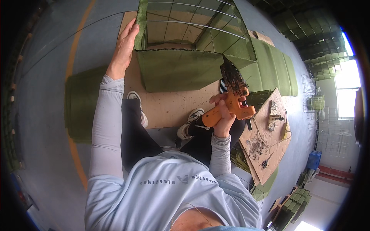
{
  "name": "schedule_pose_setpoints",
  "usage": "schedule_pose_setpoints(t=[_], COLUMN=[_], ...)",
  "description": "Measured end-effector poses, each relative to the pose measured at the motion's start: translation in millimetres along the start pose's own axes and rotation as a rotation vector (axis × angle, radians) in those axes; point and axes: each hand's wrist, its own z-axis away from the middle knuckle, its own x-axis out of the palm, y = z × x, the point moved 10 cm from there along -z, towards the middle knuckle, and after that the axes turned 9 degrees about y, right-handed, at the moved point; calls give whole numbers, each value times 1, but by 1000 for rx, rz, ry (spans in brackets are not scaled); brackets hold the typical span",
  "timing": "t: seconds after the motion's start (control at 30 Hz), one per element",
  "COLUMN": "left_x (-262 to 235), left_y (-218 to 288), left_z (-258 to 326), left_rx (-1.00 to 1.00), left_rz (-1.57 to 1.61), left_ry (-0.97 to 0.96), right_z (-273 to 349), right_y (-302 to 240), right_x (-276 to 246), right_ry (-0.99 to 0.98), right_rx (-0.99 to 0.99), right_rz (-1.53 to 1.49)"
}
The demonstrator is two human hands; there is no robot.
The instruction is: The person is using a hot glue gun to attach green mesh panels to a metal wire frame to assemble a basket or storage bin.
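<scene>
In front of me stands a box-like wire frame (196, 25) covered with green fabric (177, 71). My left hand (124, 52) lies against its left side panel, fingers stretched along the upright green edge. Dark residue lines the near top edge of the fabric. My right hand (223, 117) grips an orange glue gun (234, 106), and its nozzle (233, 77), caked in black, points up at the box's near right corner. The tip is at or just short of the fabric; I cannot tell whether they touch.
Cardboard (165, 107) lies under the box and my feet. To the right, a cardboard-topped surface (266, 150) bears scissors (266, 163), dark scraps and a stained block (273, 115). Folded green fabric (79, 104) lies left, more (275, 69) beyond the box. Wire frames (331, 131) stand far right.
</scene>
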Motion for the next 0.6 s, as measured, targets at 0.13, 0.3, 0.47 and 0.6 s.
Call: schedule_pose_setpoints(t=[0.13,0.3,0.47,0.6], left_x=[1,-1,1,-1], left_y=[2,-2,-6,-8], left_z=[1,-2,-5,-4], left_rx=[16,16,2,-12], left_rz=[-6,-16,39,27], left_ry=[-7,-11,-39,-22], right_z=[-5,-9,-13,-17], right_y=[-3,-6,-5,-10], right_x=[-5,-13,-22,-26], right_ry=[17,48,71,78], right_rx=[-21,-58,-53,-88], right_rz=[6,4,61,35])
